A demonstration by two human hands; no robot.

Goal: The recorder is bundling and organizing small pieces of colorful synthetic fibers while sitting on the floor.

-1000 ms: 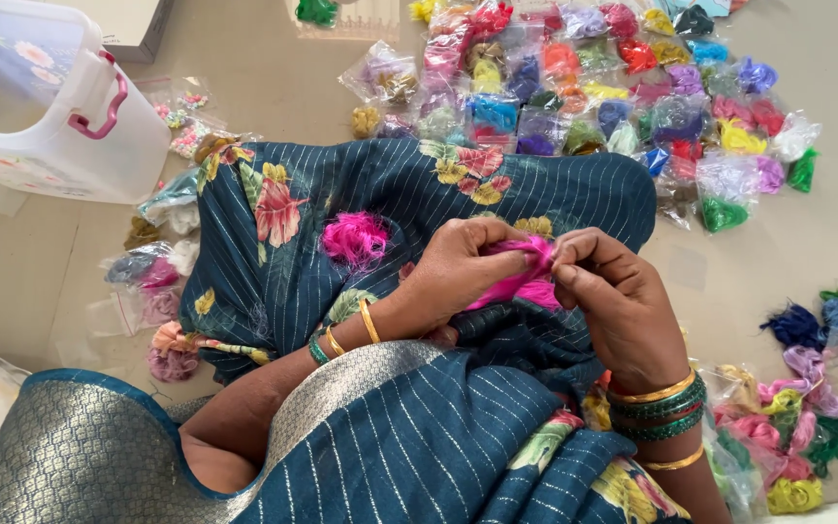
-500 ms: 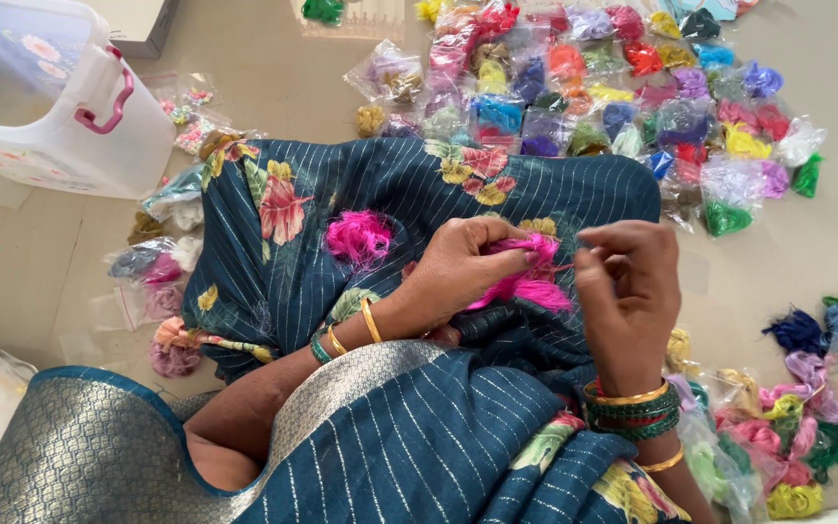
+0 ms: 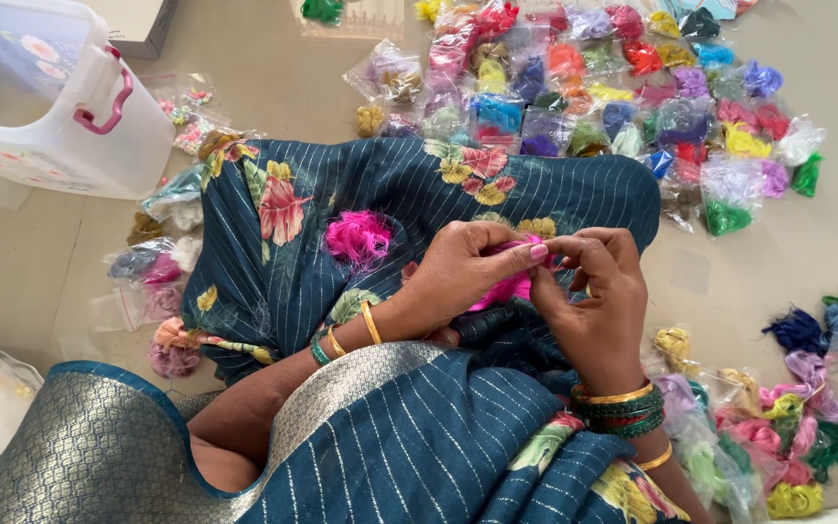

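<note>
1. Your left hand [image 3: 458, 277] sits just right of the frame's centre, fingers curled and closed around a bright pink thread bundle [image 3: 506, 286], which lies on the dark blue patterned cloth [image 3: 341, 233] over your lap.
2. Your right hand [image 3: 598, 301] is just to the right of it, fingertips pinched narrow at the top of the same pink thread bundle, touching the left hand's fingertips.
3. You wear gold and green bangles [image 3: 623, 408] on the right wrist, lower right of centre, and thinner ones on the left wrist.
4. A second pink tuft [image 3: 359, 236] rests on the cloth, left of your hands and apart from them.
5. A heap of small clear bags of coloured thread [image 3: 613, 87] covers the floor [image 3: 293, 87] across the upper middle and upper right of the frame, just beyond the cloth's far edge.
6. More loose thread bundles and bags [image 3: 788, 427] lie at the lower right, near your right forearm.
7. A white plastic box with a pink latch [image 3: 99, 97] stands at the upper left of the frame, well apart from your hands.
8. A few more thread bags [image 3: 152, 281] lie at the left edge of the cloth.
</note>
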